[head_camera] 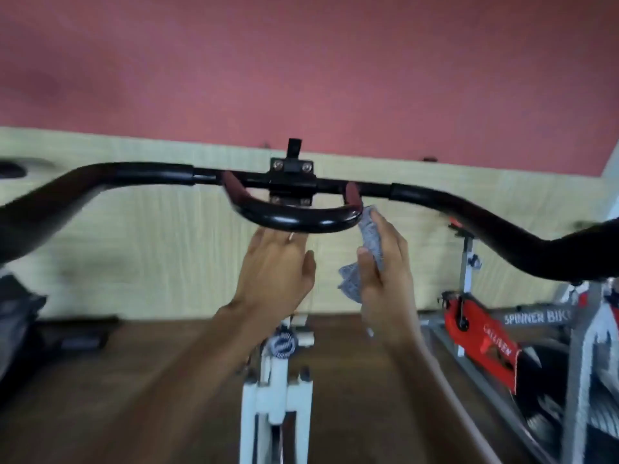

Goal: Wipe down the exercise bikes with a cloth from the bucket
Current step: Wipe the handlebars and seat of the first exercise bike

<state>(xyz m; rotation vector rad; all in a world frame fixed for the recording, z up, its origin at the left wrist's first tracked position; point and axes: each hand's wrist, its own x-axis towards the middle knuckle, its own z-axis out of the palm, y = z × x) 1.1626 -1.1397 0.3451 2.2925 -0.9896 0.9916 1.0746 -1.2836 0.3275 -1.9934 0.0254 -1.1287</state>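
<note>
A black handlebar (pixel 469 209) spans the whole view, with a curved inner loop (pixel 301 222) below its centre clamp (pixel 292 172). My right hand (pixel 388 262) holds a crumpled grey cloth (pixel 370 234) between thumb and fingers, and the cloth's top end touches the right end of the loop. My left hand (pixel 278 269) is raised just under the loop, its fingers fairly straight and reaching up behind the bar, holding nothing. The bike's white frame (pixel 276 396) runs down between my forearms.
A second bike with a red and grey frame (pixel 482 333) marked "SPINNER BIKE" stands at the right. Dark equipment (pixel 20 316) sits at the left edge. Behind are a pale wood panel (pixel 150 246), a red wall and a brown floor (pixel 134 380).
</note>
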